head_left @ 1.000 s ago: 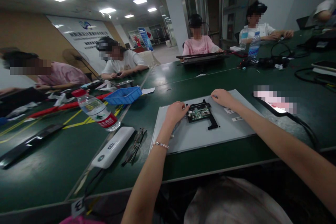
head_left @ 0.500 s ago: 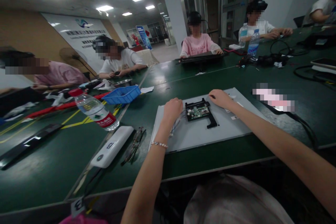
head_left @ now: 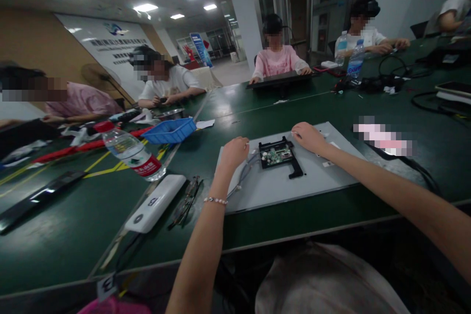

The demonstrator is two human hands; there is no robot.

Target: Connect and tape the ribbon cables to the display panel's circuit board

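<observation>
A flat grey panel [head_left: 268, 194] lies on the table before me. On it sits a green circuit board [head_left: 277, 155] in a black bracket [head_left: 295, 169] with an arm reaching toward me. My left hand [head_left: 236, 152] is closed over the panel's left side, left of the board; its fingertips are partly hidden. A grey cable [head_left: 243, 174] lies just right of that wrist. My right hand [head_left: 307, 136] is closed beside the bracket's far right corner, its fingers curled together. What either hand pinches, if anything, is too small or hidden to make out.
Left of the panel are eyeglasses [head_left: 187, 201], a white power bank [head_left: 156, 203], a tilted water bottle [head_left: 130, 152] and a blue tray [head_left: 171, 131]. A phone [head_left: 384, 140] with a cable lies to the right. A co-worker [head_left: 281, 56] sits opposite behind a dark panel [head_left: 283, 80].
My left hand has shifted a little left, away from the board, showing more of the cable. My right hand stays nearly in place. The co-worker opposite has tilted the dark panel slightly.
</observation>
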